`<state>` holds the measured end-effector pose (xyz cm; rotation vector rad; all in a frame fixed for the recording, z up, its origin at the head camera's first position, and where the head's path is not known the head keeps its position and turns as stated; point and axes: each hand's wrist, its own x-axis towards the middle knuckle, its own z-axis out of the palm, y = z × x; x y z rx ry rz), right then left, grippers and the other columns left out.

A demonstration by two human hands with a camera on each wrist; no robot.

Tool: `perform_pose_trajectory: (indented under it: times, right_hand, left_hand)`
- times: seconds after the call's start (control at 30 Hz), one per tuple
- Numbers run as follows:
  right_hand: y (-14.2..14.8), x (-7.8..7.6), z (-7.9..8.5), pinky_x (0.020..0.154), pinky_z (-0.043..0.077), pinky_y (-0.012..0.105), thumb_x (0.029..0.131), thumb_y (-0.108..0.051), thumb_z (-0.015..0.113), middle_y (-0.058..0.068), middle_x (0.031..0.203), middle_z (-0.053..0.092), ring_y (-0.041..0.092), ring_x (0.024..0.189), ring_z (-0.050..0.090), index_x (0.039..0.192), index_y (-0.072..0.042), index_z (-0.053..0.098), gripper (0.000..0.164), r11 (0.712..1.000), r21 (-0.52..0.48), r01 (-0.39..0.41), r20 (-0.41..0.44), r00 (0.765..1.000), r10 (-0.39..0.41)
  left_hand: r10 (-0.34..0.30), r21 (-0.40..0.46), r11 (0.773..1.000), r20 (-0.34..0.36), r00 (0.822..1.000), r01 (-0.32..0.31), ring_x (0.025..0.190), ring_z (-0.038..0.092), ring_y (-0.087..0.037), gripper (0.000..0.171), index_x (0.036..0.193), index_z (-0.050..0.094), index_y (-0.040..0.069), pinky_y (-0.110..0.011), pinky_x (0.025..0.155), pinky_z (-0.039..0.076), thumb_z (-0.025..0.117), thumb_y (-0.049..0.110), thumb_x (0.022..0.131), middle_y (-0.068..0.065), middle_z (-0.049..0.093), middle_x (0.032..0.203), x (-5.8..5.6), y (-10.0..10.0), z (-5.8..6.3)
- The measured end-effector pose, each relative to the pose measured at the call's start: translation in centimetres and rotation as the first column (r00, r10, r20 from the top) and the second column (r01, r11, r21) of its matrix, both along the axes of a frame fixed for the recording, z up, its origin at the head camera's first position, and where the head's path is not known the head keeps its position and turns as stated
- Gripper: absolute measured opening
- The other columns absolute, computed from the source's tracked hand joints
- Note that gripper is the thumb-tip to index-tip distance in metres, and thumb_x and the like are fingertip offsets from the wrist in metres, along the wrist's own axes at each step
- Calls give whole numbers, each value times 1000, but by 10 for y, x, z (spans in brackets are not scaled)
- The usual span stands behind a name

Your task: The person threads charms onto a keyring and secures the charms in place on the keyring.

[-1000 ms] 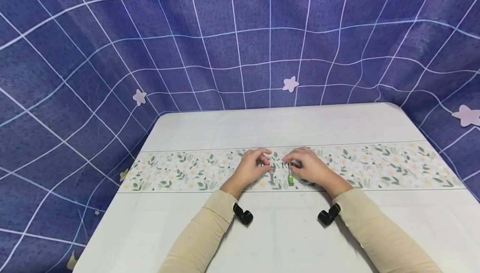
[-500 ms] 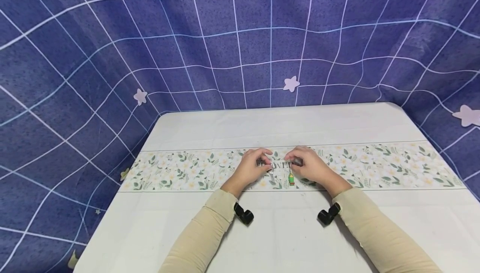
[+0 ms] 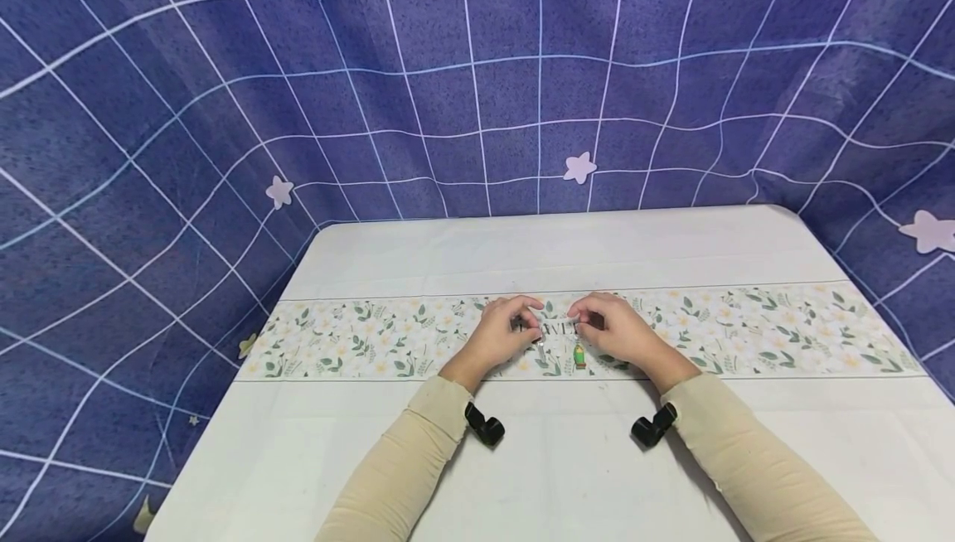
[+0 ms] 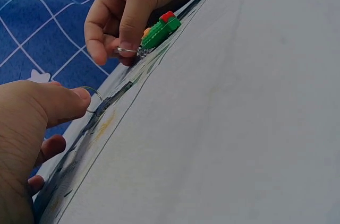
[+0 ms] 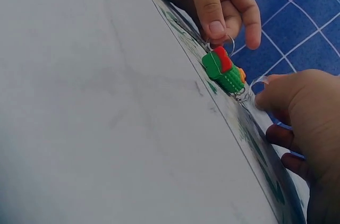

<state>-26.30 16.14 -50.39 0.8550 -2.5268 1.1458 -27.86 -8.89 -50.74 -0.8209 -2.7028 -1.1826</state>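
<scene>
Left hand [image 3: 501,331] pinches wire ring [image 5: 232,45]; right hand [image 3: 619,331] pinches keyring [image 4: 126,50] of green cactus charm [image 5: 231,80]. Slim fingertip hold: either ring could slip free.

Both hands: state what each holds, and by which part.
Left hand pinches a key by the key ring; right hand pinches a green charm by the charm ring.

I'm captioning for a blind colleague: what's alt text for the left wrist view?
The left hand pinches a metal ring while the right hand pinches a second ring, linked to a green charm with red and orange parts. White tablecloth fills the right side, a blue curtain the upper left.
</scene>
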Motion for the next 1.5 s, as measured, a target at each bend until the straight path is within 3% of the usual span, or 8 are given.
perform_pose_trajectory:
  times: [0.23,0.4,0.5,0.6,0.87,1.1,1.33,1.5]
  right_hand:
    - [0,0,1,65,45,28,85,1,70,-6,80,56,12,73,51,101,-8,72,18,1000,4,2,17,1000,-2]
    - [1,0,0,62,45,26,84,2,67,-7,76,54,11,69,49,102,-9,72,22,1000,1,1,45,999,-1]
    - [1,0,-1,60,44,26,84,3,66,-7,75,54,10,68,49,103,-8,72,22,1000,-15,-3,43,999,4]
    - [1,0,-2,60,44,25,84,4,65,-7,75,55,9,68,49,102,-7,72,22,1000,-30,-3,34,999,4]
    - [1,0,0,62,44,24,83,6,65,-7,77,56,11,70,50,101,-7,72,24,998,-55,-3,44,999,6]
    - [0,1,3,61,44,21,83,7,67,-4,77,56,11,69,51,106,-5,71,26,995,-103,3,127,992,11]
    - [-2,7,8,77,56,24,86,11,68,5,82,59,15,78,59,115,0,68,31,973,-230,-1,195,980,47]
    - [-3,13,20,79,57,27,89,15,61,14,83,59,26,81,64,119,10,62,30,947,-321,-19,257,960,107]
  left_hand:
    - [-15,11,1000,3,1000,15,90,56,-11,34,122,67,18,-42,112,35,77,12,90,12,71,88,2,0,2]
    - [-10,26,1000,10,1000,10,86,54,-9,34,122,68,18,-37,99,41,76,12,90,13,70,87,1,0,0]
    - [-16,62,998,34,999,14,87,55,-9,34,122,67,16,-35,93,44,76,11,90,11,71,87,1,1,0]
    - [-34,120,992,82,996,24,90,59,-9,35,124,67,13,-33,97,46,75,8,90,8,71,86,1,1,1]
    - [-85,293,956,195,977,24,89,67,-14,39,129,63,8,-36,92,55,72,4,92,0,72,88,4,0,4]
    - [-130,412,911,263,956,11,88,67,-17,40,131,61,4,-37,92,55,71,1,92,-9,72,91,5,0,7]
    - [-153,485,874,311,938,-18,88,67,-19,40,131,60,0,-30,83,56,68,-2,92,-6,71,91,6,0,10]
    - [-205,536,844,354,912,-18,91,66,-17,43,136,55,-3,-28,82,55,66,-2,95,-2,69,92,9,-2,16]
